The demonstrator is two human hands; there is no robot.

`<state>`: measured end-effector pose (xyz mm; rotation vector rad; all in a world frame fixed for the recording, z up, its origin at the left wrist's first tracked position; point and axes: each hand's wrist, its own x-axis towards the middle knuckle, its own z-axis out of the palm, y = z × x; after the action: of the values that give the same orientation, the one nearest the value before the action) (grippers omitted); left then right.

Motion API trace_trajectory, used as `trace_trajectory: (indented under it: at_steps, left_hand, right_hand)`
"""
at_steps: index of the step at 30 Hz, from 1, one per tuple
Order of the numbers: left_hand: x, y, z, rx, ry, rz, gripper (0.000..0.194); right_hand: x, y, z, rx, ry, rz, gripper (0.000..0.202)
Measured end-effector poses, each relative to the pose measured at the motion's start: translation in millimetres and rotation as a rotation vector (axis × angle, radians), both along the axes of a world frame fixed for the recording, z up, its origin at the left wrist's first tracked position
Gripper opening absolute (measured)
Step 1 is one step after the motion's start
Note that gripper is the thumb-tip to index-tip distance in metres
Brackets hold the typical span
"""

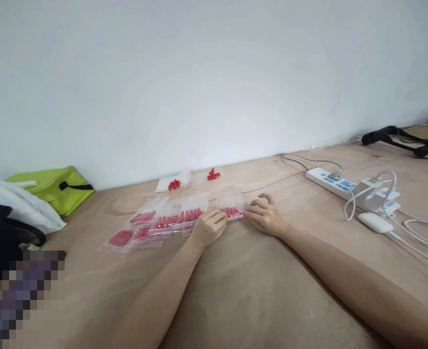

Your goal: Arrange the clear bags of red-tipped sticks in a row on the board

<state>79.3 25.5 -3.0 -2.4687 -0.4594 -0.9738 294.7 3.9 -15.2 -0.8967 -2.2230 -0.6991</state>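
Note:
A small clear plastic bag (pixel 230 199) lies flat between my hands, with a row of small red tapered pieces (pixel 231 211) along its near edge. My left hand (pixel 210 227) is closed at the bag's left corner. At the right corner, my right hand (pixel 266 217) pinches with thumb and fingertips, its other fingers curled. More clear bags (pixel 196 199) with similar red pieces overlap in a row to the left of my left hand. What exactly the red pieces are is too small to tell.
Loose red pieces (pixel 174 184) lie on bags near the wall, with another small group (pixel 213 174) beside them. A white power strip (pixel 324 180) with plugs and cables stands right. A black headset-like strap (pixel 391 138) lies far right; a yellow-green bag (pixel 54 186) sits left.

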Motion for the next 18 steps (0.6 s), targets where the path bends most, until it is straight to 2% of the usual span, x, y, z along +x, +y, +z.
trace_trajectory:
  at_steps: [4, 10, 18]
  left_hand:
    - [5.5, -1.4, -2.0, -0.05, -0.048, 0.023, 0.011]
    - [12.1, -4.8, -1.9, -0.053, -0.002, 0.022, 0.015]
    - [10.8, -7.0, 1.3, -0.026, 0.045, -0.007, 0.017]
  right_hand:
    - [-10.3, -0.5, -0.1, -0.013, 0.004, -0.013, 0.021]
    - [-27.9, -6.1, 3.0, -0.044, 0.003, -0.021, 0.022]
    - [-30.8, -9.4, 3.6, -0.08, 0.056, -0.006, 0.021]
